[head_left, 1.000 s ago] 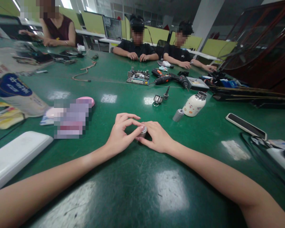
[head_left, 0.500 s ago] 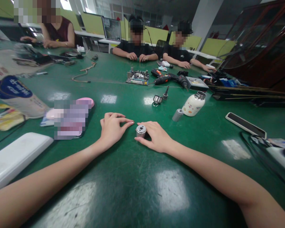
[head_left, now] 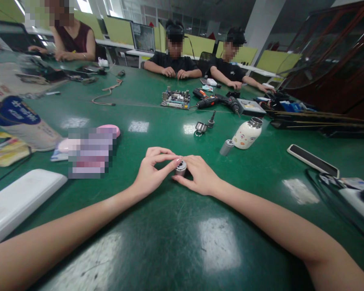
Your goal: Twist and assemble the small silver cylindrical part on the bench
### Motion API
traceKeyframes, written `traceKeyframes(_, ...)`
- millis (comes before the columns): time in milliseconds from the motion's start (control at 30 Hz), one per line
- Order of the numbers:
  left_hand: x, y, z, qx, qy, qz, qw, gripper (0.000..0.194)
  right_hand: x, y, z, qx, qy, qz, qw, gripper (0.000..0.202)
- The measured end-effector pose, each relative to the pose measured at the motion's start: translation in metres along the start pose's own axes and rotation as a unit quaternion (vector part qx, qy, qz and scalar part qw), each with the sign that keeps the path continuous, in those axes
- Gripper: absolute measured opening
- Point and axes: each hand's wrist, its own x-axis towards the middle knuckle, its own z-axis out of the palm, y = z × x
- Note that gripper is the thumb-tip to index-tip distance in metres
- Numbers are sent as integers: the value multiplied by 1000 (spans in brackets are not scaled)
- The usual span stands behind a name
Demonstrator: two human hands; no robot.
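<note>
A short silver metal cylinder (head_left: 180,170) with holes in its top face stands upright on the green table (head_left: 157,242). My right hand (head_left: 198,174) is closed around it, thumb at the near side and fingers behind. My left hand (head_left: 154,171) pinches right at the top of the cylinder, its thumb tip covering part of the face; whatever is between the fingertips is too small or hidden to make out. A second grey metal cylinder (head_left: 227,148) stands farther right, beside an uncapped white bottle (head_left: 246,134) with printed pictures. A steel cap with a ring (head_left: 200,128) lies beyond my hands.
Cordless drills (head_left: 210,101) and a circuit board (head_left: 176,99) lie farther back. On the left are a purple phone-like object (head_left: 92,155), a white case (head_left: 27,202) and a tall printed bag (head_left: 21,117). A white-framed dark bar (head_left: 314,160) lies right. Several people sit across the table.
My left hand has moved right, and its pinched fingertips now meet the top of the cylinder. My right hand stays around the cylinder.
</note>
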Motion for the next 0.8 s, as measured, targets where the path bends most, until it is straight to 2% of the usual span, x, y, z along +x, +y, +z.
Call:
traceKeyframes(333,0,2,-3,-25,-26,0,999,18,0,0,1,1,2,-2,1000,38)
traceKeyframes(567,0,3,0,-33,12,10,999,16,0,1,1,8,1,-4,1000,37)
traceKeyframes(800,-1,3,-1,-26,-19,2,999,14,0,1,2,6,8,-4,1000,38)
